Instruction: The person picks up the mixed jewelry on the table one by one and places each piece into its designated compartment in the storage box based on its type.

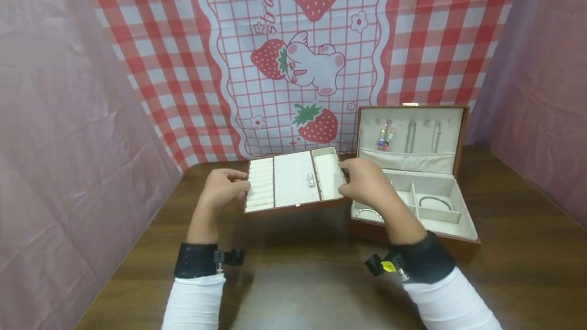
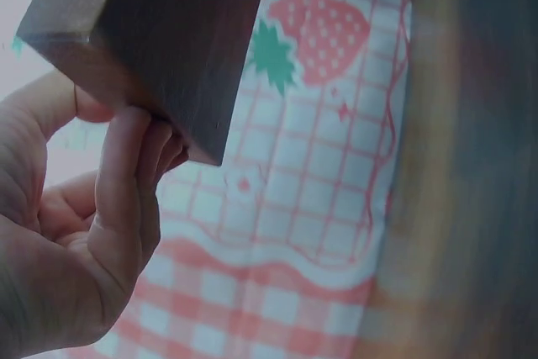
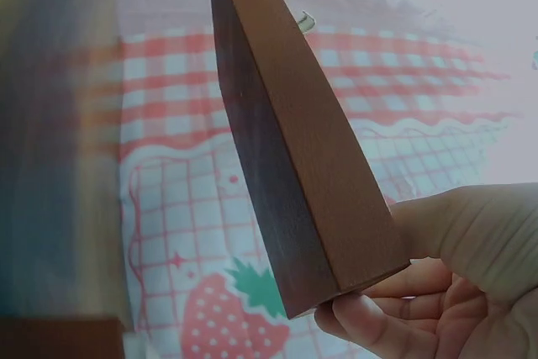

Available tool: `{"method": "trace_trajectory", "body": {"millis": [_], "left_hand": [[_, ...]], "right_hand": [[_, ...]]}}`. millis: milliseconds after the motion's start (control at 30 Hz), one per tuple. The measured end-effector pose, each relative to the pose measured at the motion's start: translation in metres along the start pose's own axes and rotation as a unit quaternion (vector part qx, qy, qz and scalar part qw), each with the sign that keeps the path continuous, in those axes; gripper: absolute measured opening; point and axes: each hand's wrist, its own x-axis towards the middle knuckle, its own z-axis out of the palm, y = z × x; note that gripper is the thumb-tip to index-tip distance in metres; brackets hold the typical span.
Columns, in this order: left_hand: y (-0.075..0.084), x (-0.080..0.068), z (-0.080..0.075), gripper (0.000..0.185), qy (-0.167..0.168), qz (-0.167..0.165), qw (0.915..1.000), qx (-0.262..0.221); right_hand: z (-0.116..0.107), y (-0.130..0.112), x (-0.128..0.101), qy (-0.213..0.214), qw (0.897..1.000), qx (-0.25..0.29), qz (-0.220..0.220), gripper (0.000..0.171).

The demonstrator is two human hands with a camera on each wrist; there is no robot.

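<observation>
A shallow brown jewelry tray [image 1: 293, 180] with a cream lining is held up off the table, tilted toward the head camera. It has ring rolls at the left, a flat panel in the middle with a pair of shiny earrings [image 1: 311, 180], and an open slot at the right. My left hand [image 1: 224, 186] pinches its left end; in the left wrist view the fingers [image 2: 126, 182] lie against its brown underside. My right hand [image 1: 365, 181] grips the other end, with thumb and fingers [image 3: 378, 325] round the corner in the right wrist view.
An opened brown jewelry box [image 1: 465, 233] stands on the wooden table [image 1: 293, 279] at the right, partly behind my right arm. Bracelets [image 1: 435, 202] lie in its compartments, and necklaces [image 1: 410, 136] hang inside the raised lid. A strawberry-print cloth [image 1: 298, 65] hangs behind, with pink curtains at both sides.
</observation>
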Motion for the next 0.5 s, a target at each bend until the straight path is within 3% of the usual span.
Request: {"method": "trace_trajectory", "body": {"millis": [200,500], "left_hand": [[0.019,-0.003,0.015,0.034,0.004,0.012,0.9997,0.02],[0.03,0.001,0.033,0.031,0.011,0.022,0.9996,0.015]], "right_hand": [[-0.016,0.01,-0.008,0.005,1.0,-0.008,0.0,0.054],[-0.033,0.02,-0.015,0.01,1.0,-0.015,0.023,0.054]]}}
